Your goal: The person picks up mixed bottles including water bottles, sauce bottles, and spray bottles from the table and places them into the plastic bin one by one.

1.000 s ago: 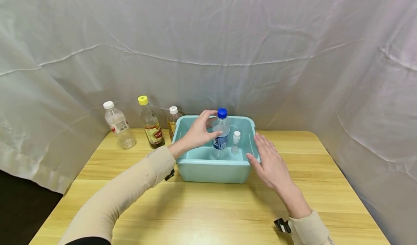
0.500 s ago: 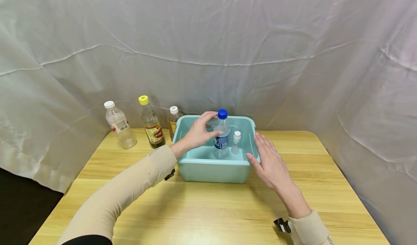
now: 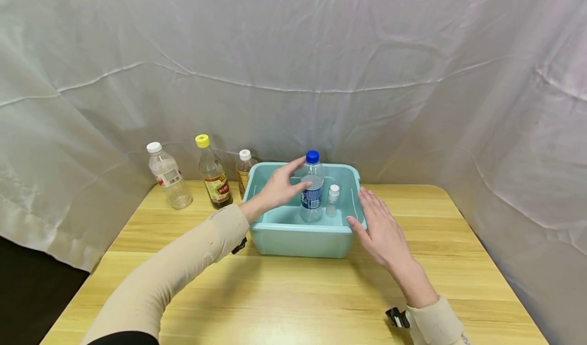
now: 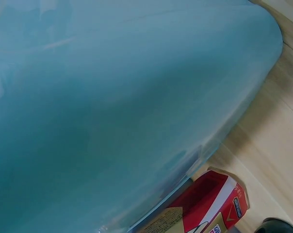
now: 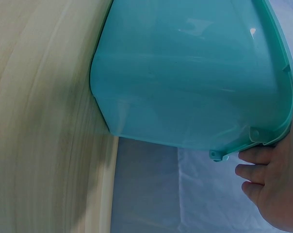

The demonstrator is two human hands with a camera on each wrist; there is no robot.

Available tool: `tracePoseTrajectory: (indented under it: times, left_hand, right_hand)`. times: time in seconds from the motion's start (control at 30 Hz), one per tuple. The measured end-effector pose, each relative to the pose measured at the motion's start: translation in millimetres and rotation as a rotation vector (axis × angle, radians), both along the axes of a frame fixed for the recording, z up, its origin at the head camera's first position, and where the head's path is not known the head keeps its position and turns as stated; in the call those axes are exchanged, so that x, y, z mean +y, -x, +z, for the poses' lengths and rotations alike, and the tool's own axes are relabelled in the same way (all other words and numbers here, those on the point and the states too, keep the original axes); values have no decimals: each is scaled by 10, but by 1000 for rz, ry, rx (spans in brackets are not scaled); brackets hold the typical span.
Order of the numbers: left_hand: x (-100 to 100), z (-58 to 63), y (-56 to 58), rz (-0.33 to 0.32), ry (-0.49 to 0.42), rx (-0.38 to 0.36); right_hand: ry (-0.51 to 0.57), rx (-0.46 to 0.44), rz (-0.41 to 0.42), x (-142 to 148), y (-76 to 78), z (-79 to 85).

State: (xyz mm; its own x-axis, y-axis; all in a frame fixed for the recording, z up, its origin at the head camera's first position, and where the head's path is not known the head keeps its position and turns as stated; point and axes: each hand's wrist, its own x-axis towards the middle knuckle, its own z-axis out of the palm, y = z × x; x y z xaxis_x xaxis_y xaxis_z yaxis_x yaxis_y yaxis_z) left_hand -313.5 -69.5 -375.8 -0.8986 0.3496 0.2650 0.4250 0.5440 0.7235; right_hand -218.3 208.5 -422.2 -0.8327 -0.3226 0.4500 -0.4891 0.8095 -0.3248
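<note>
A clear plastic bottle with a blue cap and blue label [image 3: 312,198] stands upright inside the light blue plastic basin [image 3: 300,240]. Reaching in over the basin's left side, my left hand [image 3: 278,186] has its thumb and index finger spread at the bottle's upper left. Just right of that bottle stands a small clear bottle with a white cap [image 3: 332,202]. My right hand [image 3: 382,230] lies with straight fingers along the basin's right rim. In the right wrist view its fingertips show beside the basin's outer corner.
Left of the basin stand a clear bottle with a white cap [image 3: 170,178], a yellow-capped glass bottle with dark liquid [image 3: 213,177] and a white-capped bottle of brownish drink [image 3: 244,170]. A grey cloth [image 3: 293,70] hangs behind the wooden table [image 3: 293,294].
The blue-capped bottle has shifted slightly and stands straighter. My left index finger has straightened, and fewer fingers show behind the bottle. The right hand has stayed put.
</note>
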Motion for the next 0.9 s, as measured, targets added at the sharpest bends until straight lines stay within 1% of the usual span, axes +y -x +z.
tracePoseTrajectory:
  times: [0.17, 0.3, 0.47, 0.57, 0.77, 0.9]
  left_hand:
    - [-13, 8, -10, -9, 13, -50]
    - [-21, 24, -16, -20, 12, -54]
    - [-44, 52, -11, -38, -5, -1]
    - [-70, 79, -14, -44, -35, 32]
    - [-140, 153, -56, -17, -131, 83]
    - [-191, 229, -116, -2, -213, 145]
  right_hand:
    - [1, 9, 0, 2, 5, -8]
    - [2, 12, 1, 3, 6, -10]
    - [4, 14, 1, 1, 9, -13]
    - [2, 14, 1, -2, 12, -15]
    - [1, 5, 4, -6, 6, -11]
    - [-4, 1, -2, 4, 2, -5]
